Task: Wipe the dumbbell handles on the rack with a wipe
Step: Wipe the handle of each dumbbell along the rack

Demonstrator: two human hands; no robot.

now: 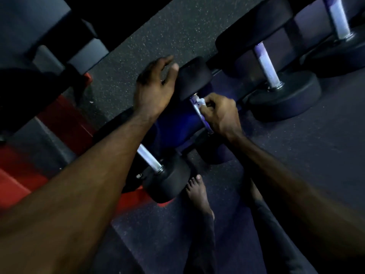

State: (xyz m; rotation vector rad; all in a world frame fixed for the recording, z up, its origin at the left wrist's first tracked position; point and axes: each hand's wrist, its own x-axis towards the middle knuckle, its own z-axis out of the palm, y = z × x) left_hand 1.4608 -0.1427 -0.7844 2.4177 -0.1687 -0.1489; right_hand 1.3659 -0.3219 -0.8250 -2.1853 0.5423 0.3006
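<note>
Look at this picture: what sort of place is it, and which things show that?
Probably a gym: several black dumbbells lie in a row, the floor is speckled rubber, and red-and-black equipment stands alongside.

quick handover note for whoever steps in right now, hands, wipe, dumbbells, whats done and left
Right hand: pinches the wipe against the handle of the middle dumbbell, near its far head.
Left hand: open beside that head; contact unclear.
Done: cannot tell which handles are already wiped.
Left: finish this handle, then check the near dumbbell and the two farther ones.
</note>
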